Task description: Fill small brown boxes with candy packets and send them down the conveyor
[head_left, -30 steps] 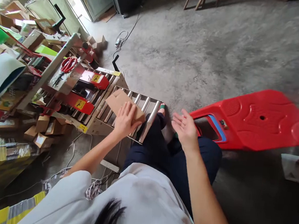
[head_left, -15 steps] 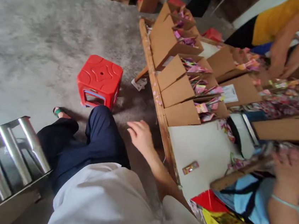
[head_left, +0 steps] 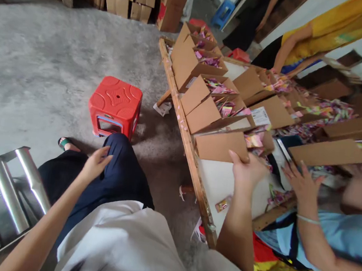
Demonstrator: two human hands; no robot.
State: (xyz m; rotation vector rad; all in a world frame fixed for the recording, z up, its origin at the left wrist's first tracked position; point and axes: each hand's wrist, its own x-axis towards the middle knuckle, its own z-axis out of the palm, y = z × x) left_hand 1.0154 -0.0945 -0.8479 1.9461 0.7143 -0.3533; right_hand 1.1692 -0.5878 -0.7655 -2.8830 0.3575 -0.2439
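On the table (head_left: 186, 142), the right hand (head_left: 251, 171) has its fingers closed on an open carton (head_left: 220, 145); left of the table, the left hand (head_left: 95, 164) hangs empty, fingers loosely parted

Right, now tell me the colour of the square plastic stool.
The plastic stool is red, plainest in the head view.

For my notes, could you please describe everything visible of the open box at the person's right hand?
The box looks like plain brown cardboard and stands open on the table, its long flap reaching towards the wooden edge. Pinkish packets show inside. The right hand appears to grip the flap's end, hiding some of the box.
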